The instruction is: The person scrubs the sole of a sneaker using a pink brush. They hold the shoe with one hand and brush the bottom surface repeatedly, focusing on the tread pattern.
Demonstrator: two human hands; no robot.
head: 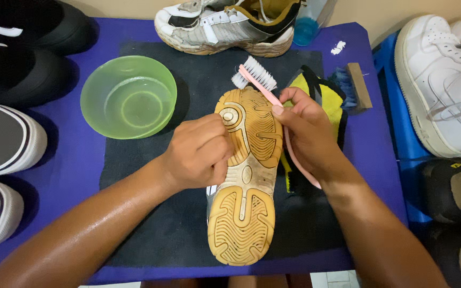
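A sneaker lies sole-up (244, 208) in the middle of a dark mat (150, 234), its tan rubber sole worn and dirty. My left hand (198, 154) grips the shoe along its left side near the middle. My right hand (308, 130) holds a pink-handled brush (257, 74) with white bristles; the bristle head sits just past the toe of the sole, and the handle runs back under my palm.
A green plastic bowl (128, 96) sits left of the shoe. The matching sneaker (225, 26) stands at the back. A wooden brush with blue bristles (353, 88) and a yellow-black cloth (326, 96) lie right. Other shoes line both sides of the purple cloth (76, 160).
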